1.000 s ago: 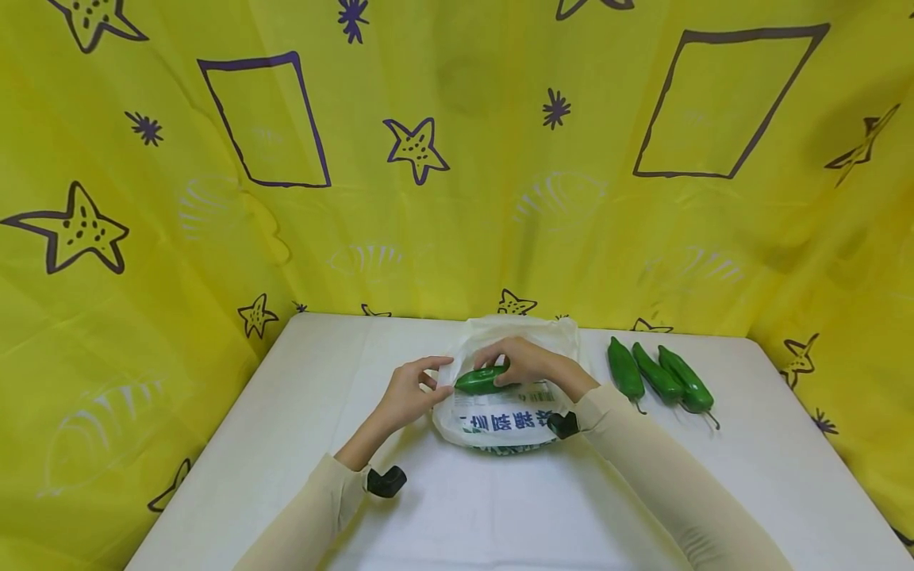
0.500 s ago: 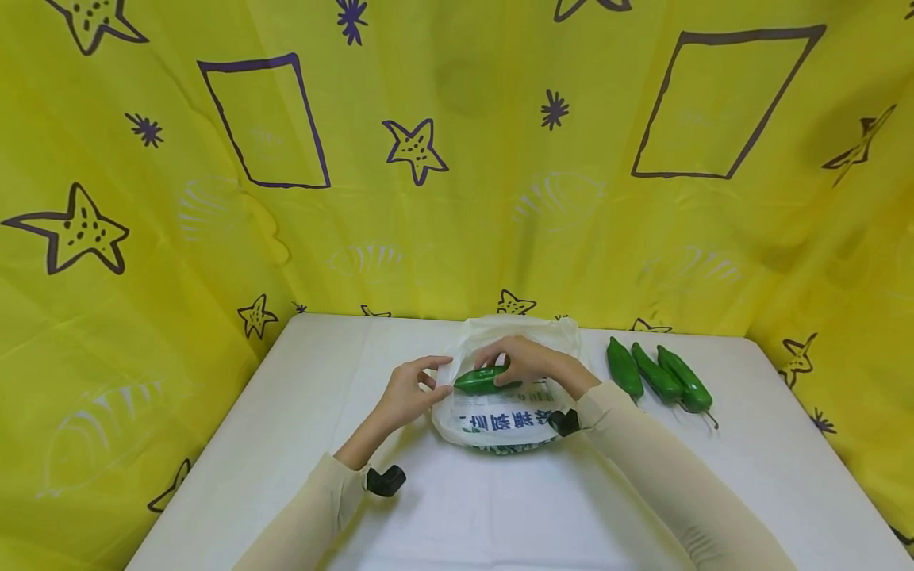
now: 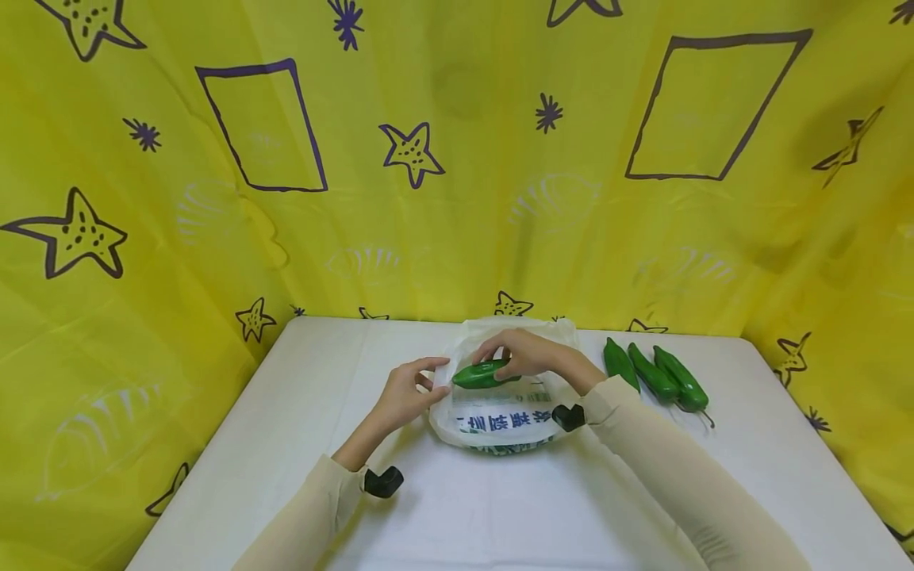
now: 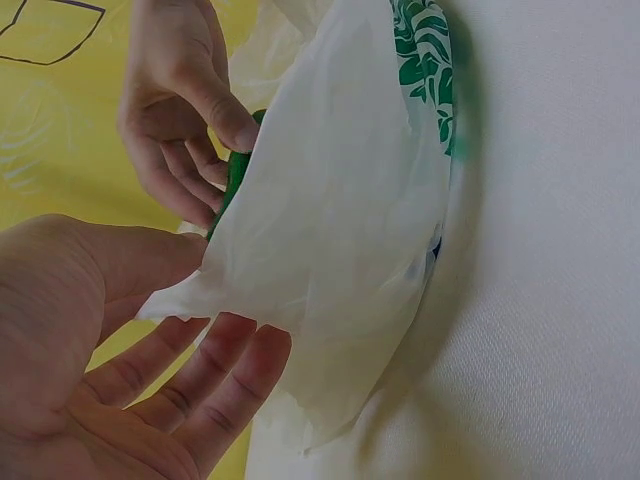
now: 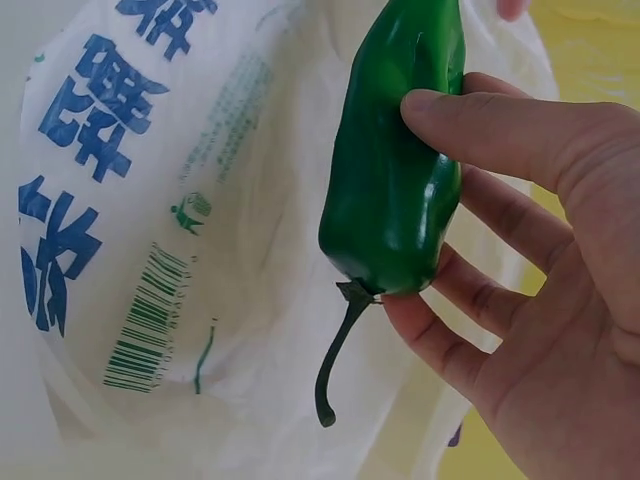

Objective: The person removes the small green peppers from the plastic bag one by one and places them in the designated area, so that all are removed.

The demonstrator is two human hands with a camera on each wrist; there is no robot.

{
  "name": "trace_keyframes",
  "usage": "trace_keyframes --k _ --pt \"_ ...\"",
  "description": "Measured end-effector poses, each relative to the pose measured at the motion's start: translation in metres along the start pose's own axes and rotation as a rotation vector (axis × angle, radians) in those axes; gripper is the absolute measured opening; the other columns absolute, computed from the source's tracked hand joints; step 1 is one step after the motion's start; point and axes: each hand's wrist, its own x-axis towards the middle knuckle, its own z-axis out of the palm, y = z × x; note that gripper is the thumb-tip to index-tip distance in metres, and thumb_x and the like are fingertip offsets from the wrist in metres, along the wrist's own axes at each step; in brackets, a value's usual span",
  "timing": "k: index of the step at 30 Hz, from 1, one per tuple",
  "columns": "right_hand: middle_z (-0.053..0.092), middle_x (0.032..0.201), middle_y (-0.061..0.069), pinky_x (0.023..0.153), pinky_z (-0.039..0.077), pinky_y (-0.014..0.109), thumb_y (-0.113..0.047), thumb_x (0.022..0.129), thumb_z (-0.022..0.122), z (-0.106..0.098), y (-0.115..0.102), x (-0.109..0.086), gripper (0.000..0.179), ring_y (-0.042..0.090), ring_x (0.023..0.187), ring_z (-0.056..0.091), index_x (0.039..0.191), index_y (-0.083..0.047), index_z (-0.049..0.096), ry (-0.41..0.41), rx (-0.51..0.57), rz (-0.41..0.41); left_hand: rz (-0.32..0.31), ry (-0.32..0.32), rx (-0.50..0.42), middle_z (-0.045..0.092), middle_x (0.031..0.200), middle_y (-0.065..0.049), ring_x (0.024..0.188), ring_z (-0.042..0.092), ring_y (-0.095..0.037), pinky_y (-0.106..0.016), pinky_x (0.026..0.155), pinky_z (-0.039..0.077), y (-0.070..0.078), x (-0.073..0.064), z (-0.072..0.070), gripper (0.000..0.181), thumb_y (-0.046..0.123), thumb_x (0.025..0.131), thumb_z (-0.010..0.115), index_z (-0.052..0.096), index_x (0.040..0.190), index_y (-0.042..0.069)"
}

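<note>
A glossy green pepper (image 5: 385,190) with a curved stem is held by my right hand (image 3: 528,354), thumb on one side and fingers on the other. In the head view the pepper (image 3: 473,376) lies sideways over the mouth of a white plastic bag (image 3: 444,424). My left hand (image 3: 400,398) pinches the left edge of the bag between thumb and fingers. The left wrist view shows the bag's film (image 4: 320,190) stretched from that pinch, hiding most of the pepper. Blue characters, a barcode and green leaf print mark the bag.
Several more things stand around: three green peppers (image 3: 655,379) lie side by side on the white table (image 3: 300,381), right of the bag, one partly behind my right forearm. A yellow curtain (image 3: 457,238) with star drawings encloses the table's back and sides.
My right hand has risen slightly with the pepper, which sits a little higher over the bag. The left hand keeps its pinch on the bag's edge. The head view has shifted slightly.
</note>
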Motion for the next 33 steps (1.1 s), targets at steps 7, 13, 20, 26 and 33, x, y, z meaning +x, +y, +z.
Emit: trace_keyframes --k 7,13,20,26,33 --pt "0.071 0.118 0.0 0.091 0.054 0.036 -0.004 0.091 0.077 -0.01 -0.011 -0.005 0.037 0.024 0.106 0.064 0.126 -0.017 0.074 0.01 -0.006 -0.012 -0.02 -0.009 0.011 0.068 0.124 -0.013 0.081 0.067 -0.015 -0.025 0.058 0.054 0.0 0.0 -0.001 0.048 0.007 0.088 0.08 0.068 0.134 0.009" --pt "0.071 0.118 0.001 0.089 0.055 0.037 -0.007 0.092 0.077 -0.02 -0.018 -0.011 0.037 0.023 0.105 0.065 0.127 -0.016 0.072 0.051 -0.007 -0.059 -0.019 -0.013 0.013 0.068 0.122 -0.013 0.082 0.067 -0.016 -0.026 0.058 0.054 0.002 0.0 -0.001 0.047 0.006 0.088 0.08 0.068 0.134 0.008" --pt "0.072 0.12 0.005 0.084 0.056 0.036 -0.009 0.091 0.078 -0.031 -0.025 -0.018 0.038 0.024 0.099 0.066 0.128 -0.014 0.072 0.115 0.007 -0.083 -0.02 -0.012 0.015 0.068 0.122 -0.013 0.082 0.067 -0.016 -0.026 0.058 0.054 0.002 0.0 0.001 0.047 0.006 0.088 0.08 0.068 0.133 0.009" --pt "0.071 0.118 0.007 0.079 0.058 0.035 -0.012 0.091 0.079 -0.035 -0.031 -0.026 0.038 0.024 0.096 0.067 0.128 -0.014 0.072 0.152 0.029 -0.075 -0.028 -0.023 0.014 0.067 0.124 -0.012 0.083 0.066 -0.016 -0.026 0.059 0.055 0.003 0.001 0.0 0.048 0.007 0.089 0.08 0.068 0.135 0.01" --pt "0.071 0.116 0.005 0.074 0.058 0.033 -0.016 0.089 0.082 -0.039 -0.036 -0.037 0.04 0.023 0.094 0.066 0.128 -0.015 0.071 0.2 0.048 -0.032 -0.009 -0.023 0.015 0.068 0.124 -0.014 0.081 0.066 -0.016 -0.025 0.059 0.055 0.002 0.0 0.0 0.048 0.006 0.088 0.08 0.067 0.134 0.008"
